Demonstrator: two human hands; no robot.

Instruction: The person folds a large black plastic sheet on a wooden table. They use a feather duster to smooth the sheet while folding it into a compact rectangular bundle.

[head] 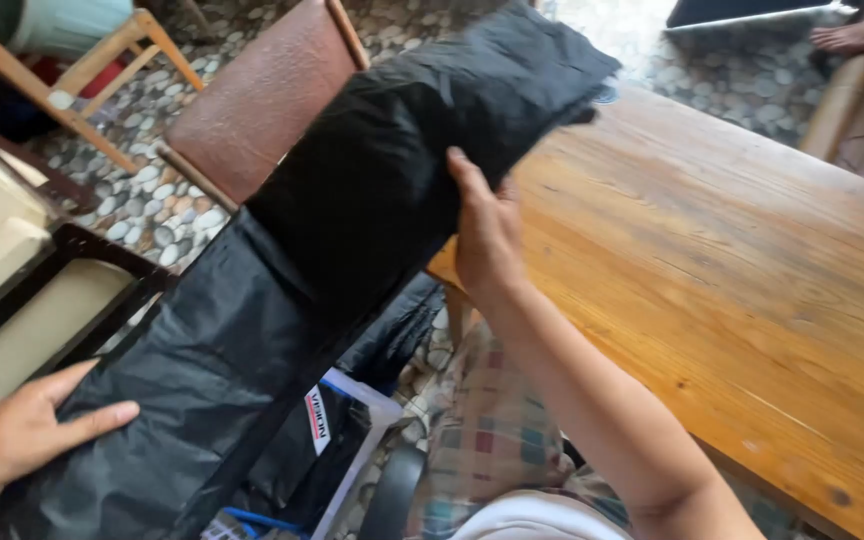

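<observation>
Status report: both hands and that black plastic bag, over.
Left hand flat on black plastic bag, low end. Right hand grips its edge by wooden table. Chair behind.

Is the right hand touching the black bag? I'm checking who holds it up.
Touching. The head view shows the right hand pressed against the black bag, its fingers overlapping the bag's edge with no gap.

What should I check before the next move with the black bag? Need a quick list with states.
1. Right hand on the black bag: ok, fingers over its edge.
2. Left hand on the bag's lower end: ok, flat on it.
3. Bag fully on the wooden table: not ok, mostly hangs off it.
4. Table beside the bag bare: ok.
5. Chair clear of the bag: cannot tell.
</observation>
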